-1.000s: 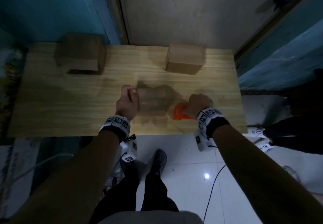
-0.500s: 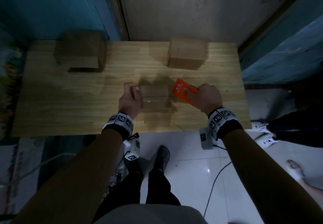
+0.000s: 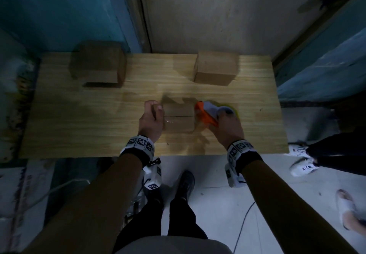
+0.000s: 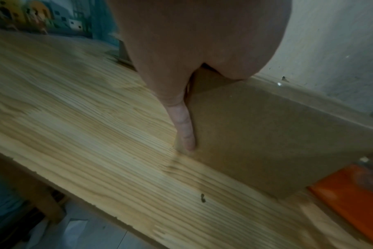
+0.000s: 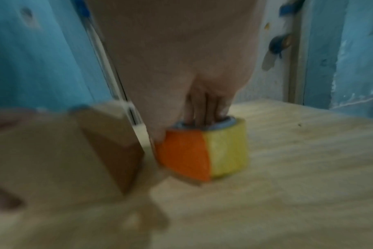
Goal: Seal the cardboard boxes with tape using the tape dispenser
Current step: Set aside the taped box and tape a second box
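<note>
A small cardboard box at mid-table is steadied by the left hand — finger grip hidden; the orange tape dispenser, blurred, is gripped by the right hand beside it.

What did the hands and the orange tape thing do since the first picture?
The right hand, gripping the orange tape dispenser, swung it from the near right corner of the small box up to the box's right side, where it now sits low beside it. The left hand stayed pressed against the box's left side. The two far boxes on the table did not move.
</note>
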Tool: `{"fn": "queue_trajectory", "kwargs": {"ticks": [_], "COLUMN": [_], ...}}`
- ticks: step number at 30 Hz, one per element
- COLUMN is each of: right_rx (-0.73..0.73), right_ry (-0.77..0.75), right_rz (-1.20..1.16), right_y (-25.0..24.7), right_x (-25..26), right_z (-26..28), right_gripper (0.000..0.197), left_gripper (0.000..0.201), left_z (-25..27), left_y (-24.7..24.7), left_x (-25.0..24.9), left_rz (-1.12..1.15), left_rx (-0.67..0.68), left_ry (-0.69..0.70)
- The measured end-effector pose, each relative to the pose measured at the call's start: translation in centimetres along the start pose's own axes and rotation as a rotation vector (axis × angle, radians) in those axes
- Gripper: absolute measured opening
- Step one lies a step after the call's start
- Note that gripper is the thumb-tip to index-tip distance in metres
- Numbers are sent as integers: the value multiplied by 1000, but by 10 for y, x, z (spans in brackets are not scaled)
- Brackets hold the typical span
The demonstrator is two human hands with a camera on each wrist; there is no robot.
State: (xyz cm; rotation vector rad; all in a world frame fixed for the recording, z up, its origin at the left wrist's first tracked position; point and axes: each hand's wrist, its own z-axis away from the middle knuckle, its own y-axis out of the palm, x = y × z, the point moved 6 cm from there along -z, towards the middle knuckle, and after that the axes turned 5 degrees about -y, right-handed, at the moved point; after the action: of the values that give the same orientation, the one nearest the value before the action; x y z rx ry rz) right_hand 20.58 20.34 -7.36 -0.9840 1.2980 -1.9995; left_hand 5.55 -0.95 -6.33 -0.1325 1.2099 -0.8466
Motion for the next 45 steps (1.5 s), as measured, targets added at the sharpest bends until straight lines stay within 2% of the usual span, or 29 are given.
{"fn": "queue_trajectory", "kwargs": {"ticks": [2, 4, 5, 6, 9, 13, 17, 21, 24, 26, 29, 32, 35, 38, 42, 44, 45], "right_rx": [-209, -300, -277, -218, -69, -78, -23, -3, 23, 28, -7, 0, 5, 14, 57, 31, -1], "right_ry": [-32, -132, -181, -198, -127, -62, 34, 131, 167, 125, 112, 103, 63, 52, 43, 20, 14], "right_rz": [-98, -254, -396, -536, -785, -851, -960, -1098, -1067, -1008, -1081, -1046, -944, -868, -647, -667, -703], "right_y": [-20, -32, -32, -27, -5, 12, 19, 26, 23, 17, 23, 26, 20, 17, 15, 11, 6], "right_x": [9, 34, 51, 68, 105, 109, 98, 91, 83, 85, 92, 94, 91, 91, 86, 88, 91], "right_z": [3, 7, 8, 9, 11, 8, 2, 1, -5, -7, -5, -5, -3, -1, -2, 0, 2], "right_gripper": [49, 30, 28, 36, 53, 58, 59, 49, 42, 42, 38, 27, 38, 46, 70, 81, 75], "left_gripper": [21, 20, 21, 21, 21, 23, 24, 26, 27, 30, 46, 52, 55, 60, 59, 64, 65], "left_z": [0, 0, 0, -1, -2, -6, -9, -10, -10, -10, -8, -8, -9, -6, -8, -8, -9], "left_y": [0, 0, 1, 1, 3, 6, 6, 8, 7, 6, 6, 6, 7, 4, -12, -21, -26], "left_x": [0, 0, 0, 1, 2, 5, 6, 7, 7, 7, 6, 5, 10, 16, 9, 3, 1], "left_rz": [7, 11, 11, 10, 15, 10, -6, -9, -1, 28, 55, 39, 40, 76, -144, -111, -68], "left_rx": [-5, -6, -7, -10, -36, -41, -41, -30, -2, 62, 145, 133, 134, 152, 114, 120, 102], "left_ry": [6, 15, 21, 27, 35, 25, 33, 36, 0, -39, -89, -77, -81, -157, -197, -206, -218]}}
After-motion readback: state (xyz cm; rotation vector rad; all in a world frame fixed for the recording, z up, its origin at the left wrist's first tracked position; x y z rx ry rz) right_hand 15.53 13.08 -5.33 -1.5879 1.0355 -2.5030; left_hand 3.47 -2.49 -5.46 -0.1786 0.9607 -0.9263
